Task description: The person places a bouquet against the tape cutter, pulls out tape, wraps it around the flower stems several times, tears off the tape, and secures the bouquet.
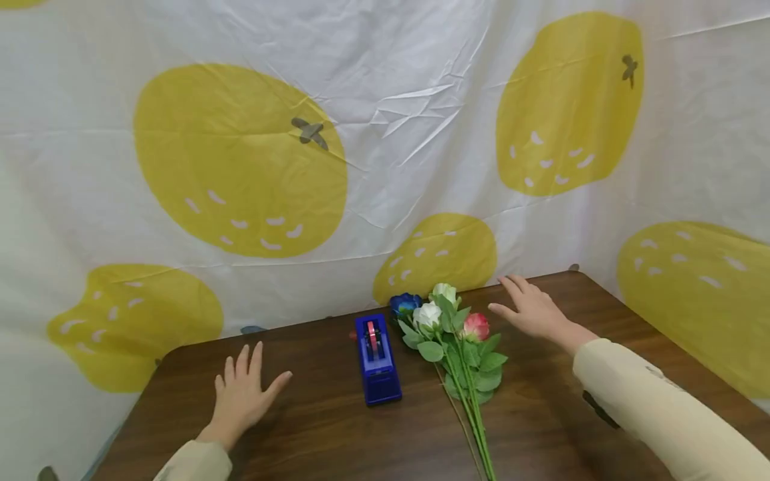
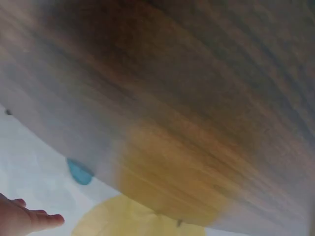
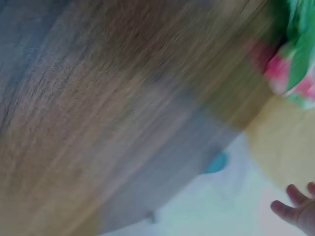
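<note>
My left hand (image 1: 240,395) hovers over the left part of the brown table with fingers spread and holds nothing. On the other side, my right hand (image 1: 532,308) is stretched out near the table's far right, fingers extended, also holding nothing. Between them stands a blue tape dispenser (image 1: 380,384) with a red roll in it. Just right of it lies a bunch of artificial roses: a blue rose (image 1: 406,304), white ones (image 1: 427,315) and a pink-red rose (image 1: 476,327), their green stems (image 1: 475,427) pointing toward me. The right hand is nearest the pink-red rose, apart from it.
The dark wood table (image 1: 313,427) has rounded far corners. A white cloth (image 1: 391,167) printed with yellow lemons hangs behind and along the sides, close to the table's far edge.
</note>
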`<act>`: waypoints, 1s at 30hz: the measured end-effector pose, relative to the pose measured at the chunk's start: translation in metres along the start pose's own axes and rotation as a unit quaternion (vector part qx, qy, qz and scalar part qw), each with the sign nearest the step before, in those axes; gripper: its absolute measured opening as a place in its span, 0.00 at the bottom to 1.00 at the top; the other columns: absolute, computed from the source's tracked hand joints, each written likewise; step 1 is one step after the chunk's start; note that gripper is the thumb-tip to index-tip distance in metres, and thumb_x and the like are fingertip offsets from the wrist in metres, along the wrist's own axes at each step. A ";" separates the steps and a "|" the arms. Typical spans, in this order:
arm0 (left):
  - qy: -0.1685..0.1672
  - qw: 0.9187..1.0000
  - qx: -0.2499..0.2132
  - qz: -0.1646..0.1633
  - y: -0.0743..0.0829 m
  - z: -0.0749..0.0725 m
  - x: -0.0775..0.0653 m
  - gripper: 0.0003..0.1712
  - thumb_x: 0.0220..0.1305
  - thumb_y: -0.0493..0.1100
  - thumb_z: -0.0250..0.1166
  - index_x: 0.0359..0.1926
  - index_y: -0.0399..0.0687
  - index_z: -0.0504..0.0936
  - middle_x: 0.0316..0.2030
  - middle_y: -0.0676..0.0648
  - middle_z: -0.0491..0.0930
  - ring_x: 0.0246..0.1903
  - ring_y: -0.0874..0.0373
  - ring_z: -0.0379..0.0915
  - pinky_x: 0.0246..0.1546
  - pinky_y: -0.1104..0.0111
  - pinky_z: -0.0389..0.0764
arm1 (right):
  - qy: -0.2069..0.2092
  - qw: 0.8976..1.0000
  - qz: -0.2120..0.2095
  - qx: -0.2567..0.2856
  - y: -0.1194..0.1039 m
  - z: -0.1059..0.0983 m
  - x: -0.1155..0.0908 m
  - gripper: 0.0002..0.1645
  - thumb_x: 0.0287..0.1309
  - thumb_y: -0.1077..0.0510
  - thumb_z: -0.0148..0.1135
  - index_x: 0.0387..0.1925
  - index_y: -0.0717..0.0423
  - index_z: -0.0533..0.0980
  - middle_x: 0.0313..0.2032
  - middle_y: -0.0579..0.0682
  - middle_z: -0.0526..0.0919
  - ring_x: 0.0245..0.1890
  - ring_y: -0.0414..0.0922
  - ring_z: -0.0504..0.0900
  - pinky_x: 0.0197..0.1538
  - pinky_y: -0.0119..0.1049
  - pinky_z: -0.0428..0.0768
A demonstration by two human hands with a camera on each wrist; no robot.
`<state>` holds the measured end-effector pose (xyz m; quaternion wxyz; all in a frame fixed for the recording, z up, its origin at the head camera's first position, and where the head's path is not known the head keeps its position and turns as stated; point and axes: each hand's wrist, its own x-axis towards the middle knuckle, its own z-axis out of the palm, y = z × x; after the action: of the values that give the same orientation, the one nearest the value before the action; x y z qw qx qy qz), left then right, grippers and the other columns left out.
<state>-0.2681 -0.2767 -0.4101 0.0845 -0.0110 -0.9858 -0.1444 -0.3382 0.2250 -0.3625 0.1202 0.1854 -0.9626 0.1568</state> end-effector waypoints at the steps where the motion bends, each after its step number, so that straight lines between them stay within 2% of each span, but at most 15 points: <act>1: 0.012 1.000 -0.004 0.005 0.001 -0.002 -0.002 0.51 0.62 0.69 0.44 0.69 0.36 0.41 0.67 0.29 0.41 0.62 0.25 0.35 0.55 0.32 0.43 | 0.011 1.000 -0.017 -0.008 -0.007 0.000 -0.003 0.44 0.61 0.36 0.47 0.66 0.63 0.55 0.63 0.67 0.58 0.59 0.67 0.60 0.56 0.64 0.60; 3: 0.036 0.999 -0.014 0.017 0.004 -0.006 -0.007 0.49 0.63 0.67 0.46 0.69 0.35 0.43 0.66 0.29 0.43 0.62 0.25 0.38 0.55 0.33 0.46 | 0.023 0.998 -0.049 -0.043 -0.022 0.001 -0.010 0.43 0.59 0.37 0.51 0.64 0.62 0.59 0.60 0.65 0.63 0.57 0.64 0.65 0.54 0.61 0.65; 6: 0.066 0.997 -0.031 0.040 0.010 -0.011 -0.014 0.47 0.64 0.64 0.48 0.68 0.34 0.45 0.66 0.29 0.46 0.61 0.26 0.42 0.55 0.35 0.51 | 0.044 0.989 -0.101 -0.096 -0.044 0.005 -0.026 0.40 0.54 0.37 0.57 0.58 0.62 0.66 0.53 0.61 0.71 0.49 0.59 0.73 0.48 0.54 0.71; 8: 0.077 0.994 -0.046 0.055 0.017 -0.015 -0.019 0.46 0.64 0.62 0.49 0.68 0.33 0.46 0.65 0.29 0.48 0.61 0.27 0.44 0.55 0.36 0.52 | 0.040 0.987 -0.111 -0.109 -0.060 0.009 -0.040 0.38 0.52 0.37 0.59 0.53 0.64 0.69 0.45 0.58 0.74 0.41 0.53 0.76 0.43 0.48 0.75; 11: 0.088 0.991 -0.074 0.073 0.030 -0.020 -0.027 0.42 0.66 0.57 0.52 0.67 0.31 0.48 0.64 0.28 0.50 0.60 0.29 0.48 0.55 0.38 0.55 | -0.009 0.994 -0.078 -0.073 -0.081 0.017 -0.060 0.33 0.50 0.37 0.60 0.42 0.64 0.71 0.33 0.52 0.73 0.28 0.45 0.74 0.29 0.40 0.75; 14: 0.094 0.987 -0.097 0.086 0.042 -0.022 -0.036 0.38 0.66 0.49 0.55 0.65 0.30 0.50 0.62 0.28 0.53 0.59 0.30 0.52 0.54 0.39 0.59 | -0.098 0.995 -0.009 -0.017 -0.099 0.027 -0.077 0.33 0.49 0.36 0.61 0.36 0.63 0.71 0.26 0.50 0.72 0.21 0.43 0.72 0.23 0.41 0.72; 17: 0.089 0.986 -0.105 0.098 0.052 -0.021 -0.042 0.36 0.63 0.43 0.58 0.64 0.30 0.53 0.62 0.28 0.55 0.58 0.31 0.55 0.53 0.40 0.62 | -0.185 0.981 0.048 0.008 -0.110 0.038 -0.090 0.32 0.48 0.34 0.61 0.32 0.61 0.71 0.24 0.50 0.74 0.23 0.48 0.75 0.27 0.47 0.74; 19: 0.084 0.985 -0.105 0.106 0.057 -0.019 -0.046 0.35 0.62 0.42 0.59 0.64 0.31 0.55 0.62 0.29 0.56 0.58 0.32 0.57 0.52 0.41 0.63 | -0.234 0.970 0.069 0.009 -0.115 0.044 -0.096 0.30 0.49 0.35 0.60 0.31 0.61 0.73 0.25 0.51 0.75 0.27 0.50 0.78 0.32 0.50 0.75; 21: 0.079 0.985 -0.107 0.111 0.061 -0.019 -0.048 0.35 0.61 0.41 0.60 0.64 0.32 0.55 0.62 0.30 0.56 0.58 0.32 0.57 0.52 0.41 0.64 | -0.269 0.960 0.079 0.010 -0.119 0.049 -0.100 0.26 0.50 0.38 0.60 0.25 0.58 0.72 0.24 0.50 0.76 0.27 0.48 0.77 0.32 0.48 0.74; 23: 0.075 0.985 -0.106 0.113 0.062 -0.019 -0.050 0.35 0.61 0.41 0.60 0.64 0.33 0.56 0.62 0.31 0.56 0.59 0.33 0.57 0.52 0.41 0.64 | -0.289 0.953 0.087 0.015 -0.122 0.052 -0.104 0.22 0.50 0.41 0.59 0.19 0.56 0.71 0.22 0.49 0.75 0.24 0.45 0.74 0.30 0.45 0.73; 25: 0.073 0.985 -0.104 0.115 0.063 -0.020 -0.051 0.34 0.61 0.40 0.60 0.64 0.33 0.56 0.63 0.31 0.56 0.59 0.34 0.57 0.52 0.42 0.64 | -0.290 0.953 0.089 0.019 -0.124 0.055 -0.106 0.21 0.48 0.44 0.58 0.12 0.52 0.66 0.18 0.46 0.72 0.20 0.42 0.69 0.26 0.41 0.70; 30: 0.047 0.987 -0.120 0.100 0.063 -0.023 -0.053 0.34 0.62 0.40 0.58 0.64 0.34 0.55 0.63 0.31 0.55 0.59 0.34 0.56 0.53 0.42 0.64 | -0.251 0.964 0.085 0.033 -0.129 0.061 -0.110 0.22 0.45 0.50 0.56 0.06 0.50 0.60 0.13 0.45 0.67 0.17 0.42 0.65 0.22 0.41 0.68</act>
<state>-0.2091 -0.2224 -0.3797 0.1431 -0.1129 -0.9503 -0.2525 -0.1984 0.1253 -0.4174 -0.1448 0.1402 -0.9684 0.1468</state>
